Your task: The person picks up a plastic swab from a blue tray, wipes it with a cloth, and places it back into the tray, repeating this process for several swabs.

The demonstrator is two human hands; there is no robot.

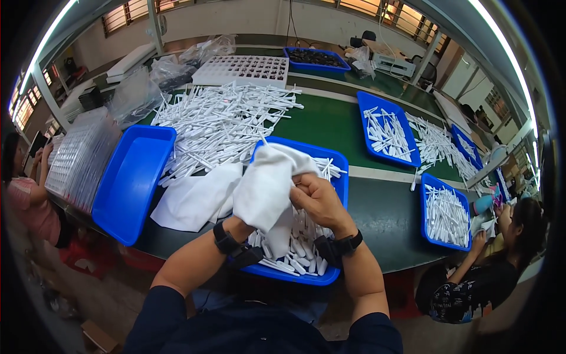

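A white cloth (268, 186) is draped over my left hand (238, 225), hiding its fingers; only the heel of the hand and the wrist show. My right hand (318, 197) pinches the right side of this cloth. The tip of a slender white piece (263, 140) sticks up at the cloth's top edge. Below both hands stands a blue tray (342, 186) holding many slender white plastic pieces (302, 248). Another white cloth (191, 200) lies crumpled on the table, left of the tray. Each wrist wears a black strap with a small box.
A large heap of white pieces (227, 121) lies beyond the cloth. On the left are an empty blue tray (132, 180) and stacked clear trays (85, 162). Filled blue trays (445, 215) stand at right. A white foam tray (242, 71) sits behind. People work at both sides.
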